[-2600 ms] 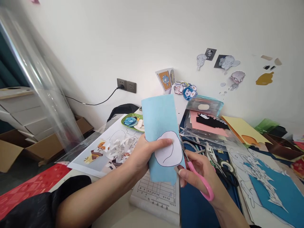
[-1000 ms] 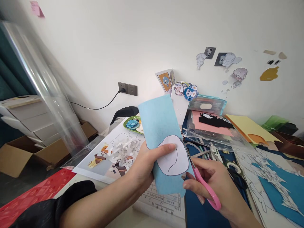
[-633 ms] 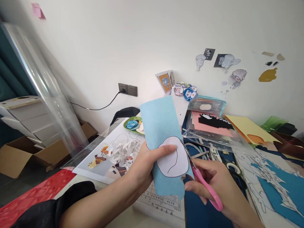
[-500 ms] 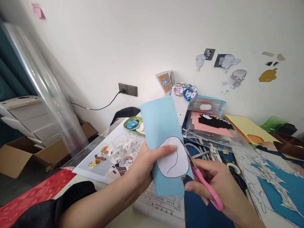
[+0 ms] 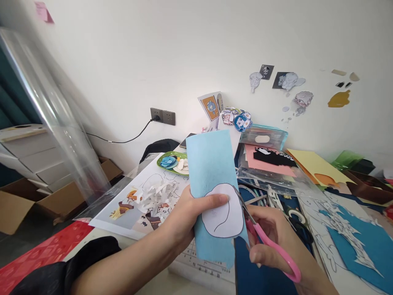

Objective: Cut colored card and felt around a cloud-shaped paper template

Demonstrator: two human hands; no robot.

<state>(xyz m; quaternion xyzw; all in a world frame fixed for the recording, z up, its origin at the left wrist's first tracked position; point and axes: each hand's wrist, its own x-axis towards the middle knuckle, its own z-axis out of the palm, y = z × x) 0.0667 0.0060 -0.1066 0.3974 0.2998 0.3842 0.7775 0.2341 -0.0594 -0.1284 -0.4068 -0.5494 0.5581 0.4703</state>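
My left hand (image 5: pixel 187 211) grips a light blue sheet (image 5: pixel 211 157) from its left side, its fingers hidden behind the sheet. Its thumb presses a white rounded paper cutout (image 5: pixel 211 223), outlined in dark with one curved line inside, flat onto the blue. In my right hand (image 5: pixel 273 235) is a pair of pink-handled scissors (image 5: pixel 278 250), with thumb and fingers around the handles. Their blades lie along the cutout's right edge, at the blue sheet's border. The sheet's lower right edge is ragged, and a pointed blue flap hangs by the cutout.
A green tray (image 5: pixel 165 160) of blue and white pieces stands behind the sheet. Paper shreds (image 5: pixel 159 196) lie on a printed picture (image 5: pixel 106 217) at left. To the right are black-handled scissors (image 5: pixel 302 231), blue paper (image 5: pixel 346 250) with white cutouts, and a yellow sheet (image 5: pixel 319 164).
The scissors have tilted, their handles moving down and right, and my right thumb has shifted lower. The blue sheet stands a little more upright. The whole view has shifted slightly.
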